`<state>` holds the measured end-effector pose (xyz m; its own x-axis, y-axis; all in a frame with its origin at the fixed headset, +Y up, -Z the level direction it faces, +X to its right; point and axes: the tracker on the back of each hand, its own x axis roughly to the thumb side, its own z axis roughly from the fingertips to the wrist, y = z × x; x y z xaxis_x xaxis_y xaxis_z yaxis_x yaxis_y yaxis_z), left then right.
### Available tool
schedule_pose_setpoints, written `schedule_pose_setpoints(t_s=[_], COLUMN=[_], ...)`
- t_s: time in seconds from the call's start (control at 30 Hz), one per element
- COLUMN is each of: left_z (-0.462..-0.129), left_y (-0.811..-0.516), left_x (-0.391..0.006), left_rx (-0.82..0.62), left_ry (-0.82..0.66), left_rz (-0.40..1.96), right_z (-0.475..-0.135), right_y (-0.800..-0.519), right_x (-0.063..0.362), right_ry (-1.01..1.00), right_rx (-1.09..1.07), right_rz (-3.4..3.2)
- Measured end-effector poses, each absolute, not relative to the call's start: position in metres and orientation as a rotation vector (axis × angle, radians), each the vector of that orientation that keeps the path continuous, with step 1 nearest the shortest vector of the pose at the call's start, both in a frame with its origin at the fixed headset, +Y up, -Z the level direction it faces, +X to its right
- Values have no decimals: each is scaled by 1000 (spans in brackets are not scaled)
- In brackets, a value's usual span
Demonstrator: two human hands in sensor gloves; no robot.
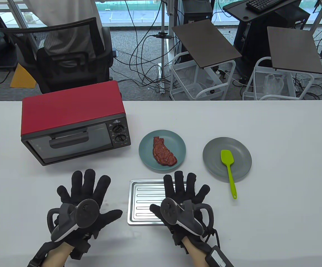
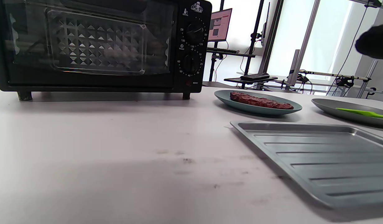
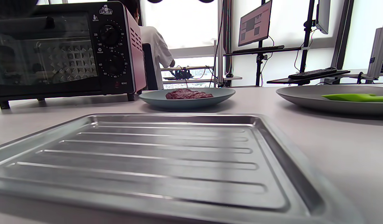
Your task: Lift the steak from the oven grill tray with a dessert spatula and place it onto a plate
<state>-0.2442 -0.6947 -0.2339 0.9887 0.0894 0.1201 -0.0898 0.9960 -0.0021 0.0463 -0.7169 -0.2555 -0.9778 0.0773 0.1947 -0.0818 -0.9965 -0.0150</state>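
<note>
White desk (image 1: 289,222): our hands lie flat, gripping nothing.
Steak (image 1: 163,151) on teal plate (image 1: 147,158) behind tray (image 1: 138,205); left hand (image 1: 84,205) beside tray, right hand (image 1: 181,204) over it, fingers spread.

Both hands lie palm down, fingers straight and spread, holding nothing. The left hand (image 1: 84,200) sits flat on the surface. The right hand (image 1: 181,201) is level with it, fingers pointing away from the person.
</note>
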Motion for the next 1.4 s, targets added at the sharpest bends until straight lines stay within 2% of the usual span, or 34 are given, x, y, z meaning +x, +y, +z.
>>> schedule_pose_setpoints(t_s=[0.4,1.4], left_z=[-242,-243], left_y=[-712,-713], left_x=[-248,-250], left_rx=[-78,-105], left_ry=[-111,-97], left_rz=[106,116], right_z=[-255,-254], right_y=[-716,-717], right_x=[46,44], right_ry=[-54,-38], right_rx=[298,327], right_rz=[3057,3056])
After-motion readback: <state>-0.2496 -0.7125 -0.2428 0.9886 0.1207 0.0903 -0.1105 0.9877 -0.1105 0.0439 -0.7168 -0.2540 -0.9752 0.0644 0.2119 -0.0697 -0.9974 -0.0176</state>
